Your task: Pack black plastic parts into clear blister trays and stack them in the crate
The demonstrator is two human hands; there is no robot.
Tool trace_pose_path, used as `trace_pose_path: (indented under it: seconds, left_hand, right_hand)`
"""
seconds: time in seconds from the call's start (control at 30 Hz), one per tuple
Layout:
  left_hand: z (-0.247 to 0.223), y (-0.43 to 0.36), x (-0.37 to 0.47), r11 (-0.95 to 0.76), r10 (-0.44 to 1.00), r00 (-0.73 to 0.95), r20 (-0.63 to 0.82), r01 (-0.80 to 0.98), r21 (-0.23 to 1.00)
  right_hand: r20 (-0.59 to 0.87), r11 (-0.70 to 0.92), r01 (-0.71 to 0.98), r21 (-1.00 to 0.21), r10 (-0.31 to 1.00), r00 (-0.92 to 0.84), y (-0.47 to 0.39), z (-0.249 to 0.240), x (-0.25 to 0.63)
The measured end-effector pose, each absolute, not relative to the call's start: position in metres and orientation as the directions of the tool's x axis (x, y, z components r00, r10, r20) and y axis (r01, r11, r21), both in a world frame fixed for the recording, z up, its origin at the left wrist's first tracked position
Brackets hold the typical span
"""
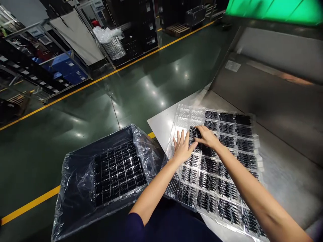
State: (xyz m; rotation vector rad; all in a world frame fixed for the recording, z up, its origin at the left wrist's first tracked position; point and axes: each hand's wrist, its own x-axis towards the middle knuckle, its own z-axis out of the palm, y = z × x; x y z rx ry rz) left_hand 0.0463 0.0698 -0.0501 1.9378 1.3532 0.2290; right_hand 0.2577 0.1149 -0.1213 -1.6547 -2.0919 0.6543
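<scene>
A clear plastic tray (pixel 185 116) with many pockets lies on a metal work surface. Rows of small black parts (pixel 228 129) fill most pockets, while several pockets at its far left corner hold none. My left hand (pixel 182 149) rests over the tray's left side with its fingers spread, holding nothing that I can see. Beside it, the fingers of my right hand (pixel 207 137) curl around a cluster of black parts (pixel 193 133) at a pocket in the left part of the tray. The exact grip is partly hidden by the fingers.
Left of the tray stands a dark bin (pixel 75 188) lined with clear plastic film, holding a pocketed tray of black parts (pixel 118 171). Behind the work surface rises a metal panel (pixel 272 84). Racks with blue boxes (pixel 67 67) stand beyond the green floor (pixel 141 90).
</scene>
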Motion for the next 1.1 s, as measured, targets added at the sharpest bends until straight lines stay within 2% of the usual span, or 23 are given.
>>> trace_pose_path:
  seconds: [0.13,0.2,0.33,0.53,0.7,0.83,0.9,0.97,1.03,1.1]
  left_hand:
    - [-0.074,0.112,0.07,-0.347,0.828,0.509,-0.236,0.795,0.497]
    - [-0.084,0.123,0.075,-0.406,0.8,0.55,-0.241,0.79,0.459]
    - [-0.092,0.126,0.077,-0.444,0.778,0.577,-0.247,0.784,0.434]
    - [-0.093,0.124,0.08,-0.421,0.805,0.525,-0.277,0.834,0.357]
    - [-0.084,0.129,0.083,-0.443,0.8,0.502,-0.328,0.864,0.239]
    - [-0.059,0.125,0.091,-0.499,0.788,0.514,-0.339,0.856,0.136]
    - [-0.05,0.128,0.098,-0.52,0.791,0.526,-0.312,0.847,0.109]
    - [-0.045,0.131,0.1,-0.535,0.794,0.543,-0.273,0.838,0.108]
    - [-0.041,0.129,0.097,-0.524,0.82,0.539,-0.191,0.842,0.127]
    - [-0.033,0.117,0.093,-0.474,0.859,0.505,-0.088,0.848,0.239]
  right_hand:
    - [0.028,0.223,0.829,-0.514,0.97,-0.243,0.11,-0.128,0.261]
    - [0.032,0.224,0.842,-0.491,0.971,-0.239,0.112,-0.13,0.26]
    - [0.015,0.195,0.857,-0.476,0.977,-0.213,0.109,-0.133,0.255]
    - [-0.057,0.104,0.867,-0.487,0.987,-0.151,0.096,-0.131,0.244]
    - [-0.045,0.01,0.841,-0.541,0.998,-0.041,0.08,-0.096,0.218]
    - [0.047,-0.131,0.805,-0.578,0.98,0.194,0.018,-0.046,0.221]
    - [0.083,-0.285,0.769,-0.573,0.913,0.4,-0.041,-0.024,0.244]
    - [0.117,-0.486,0.67,-0.561,0.755,0.645,-0.126,-0.006,0.275]
    - [0.146,-0.681,0.475,-0.558,0.482,0.864,-0.226,0.008,0.306]
    - [0.154,-0.795,0.222,-0.565,0.163,0.975,-0.32,0.013,0.338]
